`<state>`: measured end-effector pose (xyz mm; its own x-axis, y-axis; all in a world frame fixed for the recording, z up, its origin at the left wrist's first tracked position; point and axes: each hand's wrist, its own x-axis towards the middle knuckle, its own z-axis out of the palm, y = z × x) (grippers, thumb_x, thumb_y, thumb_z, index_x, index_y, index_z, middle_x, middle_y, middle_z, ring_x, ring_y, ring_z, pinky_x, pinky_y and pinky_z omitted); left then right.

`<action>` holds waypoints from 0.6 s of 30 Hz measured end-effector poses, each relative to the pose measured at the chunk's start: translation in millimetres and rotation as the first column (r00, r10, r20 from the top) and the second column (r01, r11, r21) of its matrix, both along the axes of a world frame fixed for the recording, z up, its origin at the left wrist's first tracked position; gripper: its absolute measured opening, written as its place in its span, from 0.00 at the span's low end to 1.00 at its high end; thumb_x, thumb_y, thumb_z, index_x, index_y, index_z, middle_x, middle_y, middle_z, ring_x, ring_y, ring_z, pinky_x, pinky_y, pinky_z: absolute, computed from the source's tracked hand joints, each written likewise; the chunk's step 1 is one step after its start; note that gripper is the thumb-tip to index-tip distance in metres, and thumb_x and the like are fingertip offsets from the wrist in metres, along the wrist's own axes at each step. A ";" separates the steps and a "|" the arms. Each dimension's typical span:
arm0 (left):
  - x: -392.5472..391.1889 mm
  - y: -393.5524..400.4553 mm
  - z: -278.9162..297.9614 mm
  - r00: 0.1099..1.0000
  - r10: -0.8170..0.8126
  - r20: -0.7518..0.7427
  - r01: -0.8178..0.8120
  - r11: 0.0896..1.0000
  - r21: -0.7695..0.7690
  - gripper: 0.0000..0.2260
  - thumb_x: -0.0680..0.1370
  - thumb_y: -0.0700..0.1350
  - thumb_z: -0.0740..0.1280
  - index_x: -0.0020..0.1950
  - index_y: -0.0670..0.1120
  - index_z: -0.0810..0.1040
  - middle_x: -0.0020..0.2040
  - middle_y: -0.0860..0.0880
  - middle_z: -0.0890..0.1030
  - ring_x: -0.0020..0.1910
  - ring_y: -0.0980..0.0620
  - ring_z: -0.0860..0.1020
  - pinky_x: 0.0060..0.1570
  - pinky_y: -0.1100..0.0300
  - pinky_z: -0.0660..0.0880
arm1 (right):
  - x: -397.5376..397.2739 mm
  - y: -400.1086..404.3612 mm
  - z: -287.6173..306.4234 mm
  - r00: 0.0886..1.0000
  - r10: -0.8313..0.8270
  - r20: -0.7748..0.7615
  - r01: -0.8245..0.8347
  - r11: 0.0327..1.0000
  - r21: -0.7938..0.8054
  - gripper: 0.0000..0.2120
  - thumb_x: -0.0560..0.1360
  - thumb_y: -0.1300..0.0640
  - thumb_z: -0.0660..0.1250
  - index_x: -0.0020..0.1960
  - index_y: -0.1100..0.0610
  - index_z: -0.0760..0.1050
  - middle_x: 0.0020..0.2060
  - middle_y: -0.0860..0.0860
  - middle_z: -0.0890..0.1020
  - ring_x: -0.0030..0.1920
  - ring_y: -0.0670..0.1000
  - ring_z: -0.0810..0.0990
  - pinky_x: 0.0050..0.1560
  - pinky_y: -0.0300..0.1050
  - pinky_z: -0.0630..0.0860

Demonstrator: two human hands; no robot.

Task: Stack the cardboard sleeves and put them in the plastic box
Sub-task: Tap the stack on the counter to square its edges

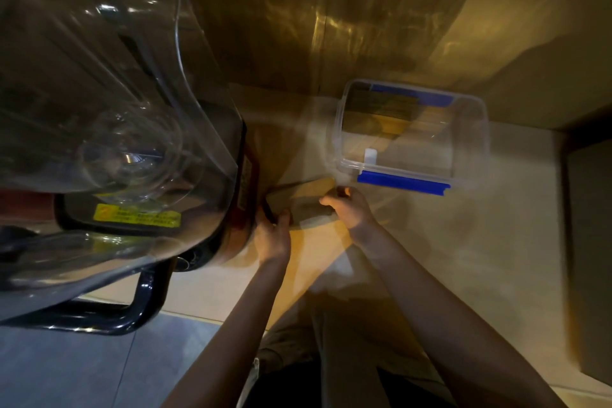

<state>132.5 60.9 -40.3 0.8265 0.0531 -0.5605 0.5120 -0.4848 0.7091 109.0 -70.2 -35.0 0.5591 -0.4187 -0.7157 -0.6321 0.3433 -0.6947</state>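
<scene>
1. A stack of cardboard sleeves (303,202) is held between two bare hands on a pale counter (480,242), seen from above through a head-worn camera.

2. The left hand (273,237) is pressed against the stack's left end, with its fingers curled round the near corner and its thumb laid along the edge.

3. The right hand (347,205) is closed over the stack's right end, the fingers being wrapped across the top and the thumb tucked toward the near side.

4. The sleeves are seen lying flat and partly blurred; how many are in the stack cannot be told.

5. A clear plastic box (410,132) with blue clips is set open on the counter just beyond the right hand, apart from the stack. Brown sleeves are already seen inside it, ranged against its far wall.

6. A large clear blender (109,109), bearing a yellow label (137,215) on its dark base, is placed at the left, and its base is touched or nearly touched by the left hand.

7. The counter is backed by a glossy golden wall (331,10), and a grey tiled floor (82,374) is seen at the lower left.
</scene>
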 end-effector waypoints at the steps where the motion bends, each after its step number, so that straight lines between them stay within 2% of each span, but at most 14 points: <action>1: 1.1 1.2 -0.7 1.000 -0.010 -0.001 0.010 1.000 0.014 0.25 0.76 0.45 0.62 0.71 0.43 0.61 0.69 0.39 0.71 0.66 0.39 0.70 0.63 0.50 0.68 | -0.8 -1.0 0.2 1.000 0.006 -0.006 -0.006 1.000 0.018 0.10 0.70 0.65 0.68 0.51 0.62 0.78 0.43 0.55 0.81 0.49 0.56 0.80 0.54 0.48 0.75; 3: 3.2 3.9 -0.8 1.000 -0.013 -0.018 0.014 1.000 0.022 0.24 0.75 0.45 0.63 0.70 0.43 0.63 0.66 0.38 0.73 0.63 0.38 0.72 0.62 0.49 0.70 | -6.0 -3.0 -0.2 1.000 0.021 0.010 -0.022 0.998 0.062 0.06 0.71 0.65 0.66 0.48 0.62 0.78 0.41 0.55 0.81 0.47 0.55 0.80 0.54 0.49 0.75; 5: 3.9 6.1 0.0 0.999 -0.021 -0.035 0.021 1.000 0.007 0.24 0.74 0.45 0.64 0.69 0.43 0.65 0.65 0.38 0.75 0.62 0.38 0.73 0.62 0.48 0.71 | -12.4 -4.0 1.0 0.999 0.024 0.042 -0.028 0.996 0.090 0.04 0.72 0.67 0.65 0.44 0.61 0.78 0.38 0.54 0.80 0.43 0.53 0.79 0.48 0.46 0.75; 8: 2.9 9.7 3.1 0.998 -0.033 -0.047 0.032 0.999 -0.041 0.22 0.72 0.42 0.67 0.65 0.42 0.71 0.59 0.41 0.77 0.59 0.41 0.75 0.57 0.52 0.72 | -24.2 -6.5 1.3 0.999 -0.002 0.039 -0.002 0.995 0.101 0.08 0.72 0.67 0.65 0.40 0.55 0.76 0.38 0.53 0.78 0.41 0.51 0.77 0.43 0.42 0.73; 10: 3.0 12.7 7.1 0.996 -0.040 -0.078 0.031 0.993 -0.118 0.22 0.70 0.39 0.69 0.63 0.41 0.72 0.54 0.43 0.77 0.55 0.43 0.75 0.52 0.54 0.72 | -33.3 -10.0 1.2 1.000 0.015 -0.006 -0.015 0.995 0.102 0.03 0.71 0.65 0.67 0.43 0.58 0.77 0.43 0.56 0.80 0.45 0.53 0.79 0.49 0.47 0.76; 12: 2.5 15.8 12.4 0.990 -0.083 -0.111 0.059 0.976 -0.209 0.26 0.65 0.41 0.73 0.61 0.40 0.73 0.54 0.43 0.77 0.54 0.44 0.75 0.53 0.52 0.73 | -45.3 -13.9 1.9 0.998 0.046 -0.042 -0.041 0.992 0.122 0.11 0.70 0.62 0.70 0.53 0.61 0.77 0.49 0.57 0.81 0.50 0.54 0.79 0.58 0.50 0.76; 13: 1.9 17.6 11.8 0.988 -0.106 -0.110 0.077 0.969 -0.234 0.30 0.61 0.45 0.75 0.61 0.40 0.74 0.56 0.42 0.77 0.55 0.43 0.76 0.56 0.49 0.75 | -53.3 -16.1 3.2 0.999 0.040 -0.037 -0.034 0.989 0.145 0.14 0.70 0.63 0.69 0.55 0.62 0.76 0.48 0.55 0.81 0.49 0.53 0.80 0.57 0.48 0.76; 15: -2.0 20.2 9.3 0.977 -0.180 -0.118 0.145 0.954 -0.261 0.35 0.55 0.49 0.75 0.60 0.43 0.75 0.57 0.42 0.78 0.56 0.43 0.77 0.60 0.45 0.74 | -71.9 -20.7 5.8 0.999 0.033 0.032 -0.038 0.982 0.183 0.11 0.71 0.65 0.68 0.53 0.60 0.76 0.44 0.52 0.81 0.45 0.49 0.80 0.51 0.43 0.77; 18: -15.2 16.6 17.4 0.942 -0.317 -0.108 0.268 0.907 -0.325 0.27 0.59 0.41 0.74 0.58 0.43 0.75 0.56 0.43 0.77 0.52 0.45 0.77 0.53 0.52 0.75 | -101.0 -27.5 9.7 0.993 0.074 0.096 -0.085 0.990 0.115 0.10 0.71 0.66 0.68 0.47 0.53 0.77 0.43 0.51 0.81 0.44 0.50 0.80 0.40 0.36 0.76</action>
